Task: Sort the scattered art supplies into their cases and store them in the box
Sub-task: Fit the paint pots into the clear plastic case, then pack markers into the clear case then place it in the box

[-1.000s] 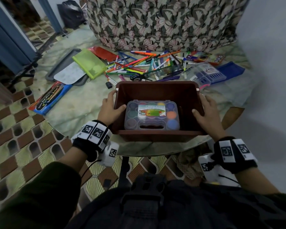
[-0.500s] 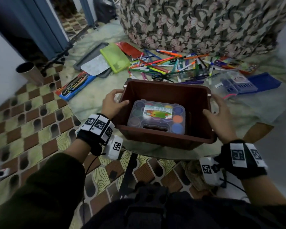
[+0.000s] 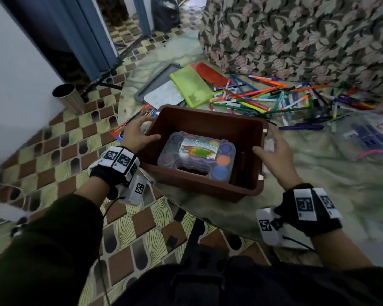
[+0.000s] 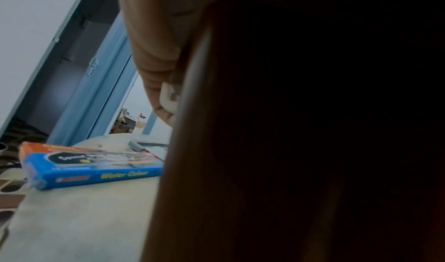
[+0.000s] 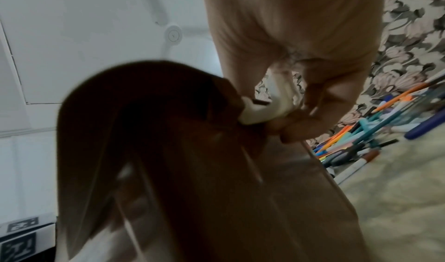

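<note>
box (image 3: 248,138) swung leftward, both hands gripping its sides; only right wrist shows fingers (image 5: 313,102) curled on white latch (image 5: 262,112)

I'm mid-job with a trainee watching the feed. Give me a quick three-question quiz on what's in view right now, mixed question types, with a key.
1. True or false: the brown box is empty.
2. Multiple choice: where do the loose pens lie? A) inside the box B) on the table beyond the box C) on the tiled floor
3. Short answer: what is each hand doing with the box?

Key:
1. False. A clear paint case with coloured pots lies inside it.
2. B.
3. The left hand holds the box's left rim, thumb over the edge. The right hand is at the right side, fingers curled round the white handle.
</note>
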`<state>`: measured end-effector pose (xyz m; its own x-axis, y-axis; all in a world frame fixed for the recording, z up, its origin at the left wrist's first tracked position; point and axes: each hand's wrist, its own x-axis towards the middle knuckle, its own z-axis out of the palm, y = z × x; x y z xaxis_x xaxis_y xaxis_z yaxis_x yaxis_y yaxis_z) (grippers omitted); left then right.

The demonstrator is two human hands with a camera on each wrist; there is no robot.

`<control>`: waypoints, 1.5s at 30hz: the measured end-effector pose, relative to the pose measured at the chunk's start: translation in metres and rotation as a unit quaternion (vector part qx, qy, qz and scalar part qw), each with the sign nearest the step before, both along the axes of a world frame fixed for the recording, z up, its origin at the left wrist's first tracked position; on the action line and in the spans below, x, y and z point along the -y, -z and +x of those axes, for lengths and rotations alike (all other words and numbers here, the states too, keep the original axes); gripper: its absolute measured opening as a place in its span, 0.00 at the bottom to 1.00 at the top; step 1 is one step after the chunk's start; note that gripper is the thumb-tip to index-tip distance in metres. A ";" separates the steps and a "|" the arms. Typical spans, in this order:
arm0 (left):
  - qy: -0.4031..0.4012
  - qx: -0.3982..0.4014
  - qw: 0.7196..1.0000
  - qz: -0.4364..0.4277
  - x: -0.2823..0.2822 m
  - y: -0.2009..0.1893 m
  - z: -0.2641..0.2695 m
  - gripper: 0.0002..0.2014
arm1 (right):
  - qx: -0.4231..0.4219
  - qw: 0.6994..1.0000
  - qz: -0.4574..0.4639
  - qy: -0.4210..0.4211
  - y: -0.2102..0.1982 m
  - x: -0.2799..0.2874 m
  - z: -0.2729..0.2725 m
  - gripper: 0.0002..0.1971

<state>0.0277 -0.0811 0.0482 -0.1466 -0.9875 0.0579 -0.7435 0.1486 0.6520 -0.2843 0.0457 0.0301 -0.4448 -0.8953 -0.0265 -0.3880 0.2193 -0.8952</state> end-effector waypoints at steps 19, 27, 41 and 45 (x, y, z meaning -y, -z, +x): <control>0.019 0.090 0.995 -0.046 0.060 0.014 0.027 0.25 | -0.123 0.988 0.090 -0.001 0.003 0.042 0.040 0.38; 0.035 0.094 0.991 -0.090 0.036 0.007 0.020 0.26 | -0.183 0.981 0.067 -0.014 -0.004 0.033 0.040 0.33; 0.299 -0.005 0.949 -0.096 -0.132 -0.013 -0.158 0.21 | -0.173 0.983 -0.057 -0.019 -0.014 -0.091 -0.027 0.22; 0.345 0.019 0.936 -0.058 -0.166 0.011 -0.216 0.22 | -0.165 0.986 0.005 -0.006 0.004 -0.139 -0.062 0.23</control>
